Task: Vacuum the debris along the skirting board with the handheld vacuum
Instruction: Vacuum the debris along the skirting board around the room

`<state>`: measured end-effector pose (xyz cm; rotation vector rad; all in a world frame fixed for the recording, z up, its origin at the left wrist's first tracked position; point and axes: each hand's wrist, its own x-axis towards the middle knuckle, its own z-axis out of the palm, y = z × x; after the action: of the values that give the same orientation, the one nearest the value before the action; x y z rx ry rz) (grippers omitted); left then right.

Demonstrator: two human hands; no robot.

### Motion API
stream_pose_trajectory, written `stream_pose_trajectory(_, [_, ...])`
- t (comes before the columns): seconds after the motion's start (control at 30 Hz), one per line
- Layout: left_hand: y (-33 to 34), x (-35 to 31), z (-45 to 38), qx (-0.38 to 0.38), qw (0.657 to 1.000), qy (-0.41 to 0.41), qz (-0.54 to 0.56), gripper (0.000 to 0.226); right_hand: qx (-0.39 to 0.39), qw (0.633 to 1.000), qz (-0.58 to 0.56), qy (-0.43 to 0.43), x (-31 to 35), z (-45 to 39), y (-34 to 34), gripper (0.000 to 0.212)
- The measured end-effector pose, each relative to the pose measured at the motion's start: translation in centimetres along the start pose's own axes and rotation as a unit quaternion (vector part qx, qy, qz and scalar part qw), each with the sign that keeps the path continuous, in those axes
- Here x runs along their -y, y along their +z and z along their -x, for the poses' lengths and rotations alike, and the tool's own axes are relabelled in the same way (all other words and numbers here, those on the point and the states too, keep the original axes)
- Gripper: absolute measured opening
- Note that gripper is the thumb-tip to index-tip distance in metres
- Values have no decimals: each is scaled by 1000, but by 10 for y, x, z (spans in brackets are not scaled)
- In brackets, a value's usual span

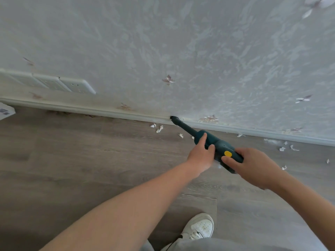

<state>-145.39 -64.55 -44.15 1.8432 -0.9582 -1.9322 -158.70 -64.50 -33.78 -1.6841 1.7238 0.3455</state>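
Note:
A dark teal handheld vacuum (220, 144) with a yellow button points up and left, and its black brush nozzle (174, 120) touches the top of the white skirting board (108, 111). My left hand (201, 153) grips the front of the vacuum's body. My right hand (253, 165) holds the rear handle, thumb beside the yellow button. White paper scraps (159, 128) lie on the floor just left of the nozzle. More scraps (286, 147) lie to the right along the board.
Grey wood-look floor (90, 160) runs up to a patterned wallpapered wall (181, 51). White wall sockets (72, 85) sit low at the left. A white box corner (6, 111) shows at the left edge. My white shoe (199, 228) stands below the hands.

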Motion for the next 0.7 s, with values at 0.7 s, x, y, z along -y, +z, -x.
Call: stream_pose_trajectory(0.7, [1, 8, 23, -46, 997, 15, 64, 61, -13, 1000, 10, -3, 22, 16, 9, 43])
